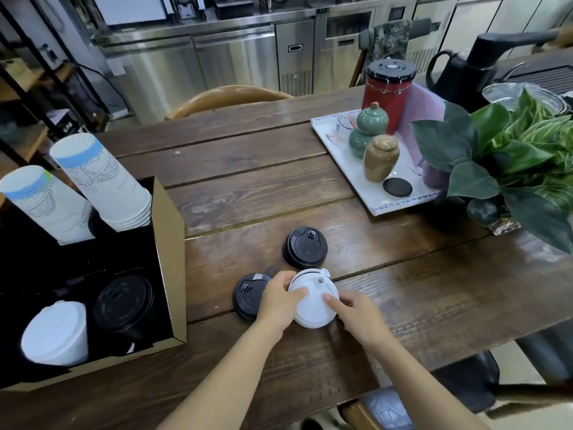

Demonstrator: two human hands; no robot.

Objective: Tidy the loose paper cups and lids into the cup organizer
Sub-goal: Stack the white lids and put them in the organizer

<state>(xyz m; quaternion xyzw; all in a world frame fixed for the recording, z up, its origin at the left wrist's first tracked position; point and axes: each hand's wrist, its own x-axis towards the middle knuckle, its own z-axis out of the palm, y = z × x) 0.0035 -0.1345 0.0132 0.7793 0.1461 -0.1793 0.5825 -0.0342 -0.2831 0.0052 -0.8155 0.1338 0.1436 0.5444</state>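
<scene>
Pinching a white lid point(313, 301) from both sides, the left hand point(279, 301) and right hand point(359, 315) hold it just above the wooden table point(403, 290). One black lid point(248, 294) lies partly under the left hand; another black lid point(305, 247) sits just beyond the fingers. Well left of the left hand stands the cardboard organizer point(170, 243), with cup stacks point(102, 181) at its far end and lid stacks point(124, 302) at its near end.
</scene>
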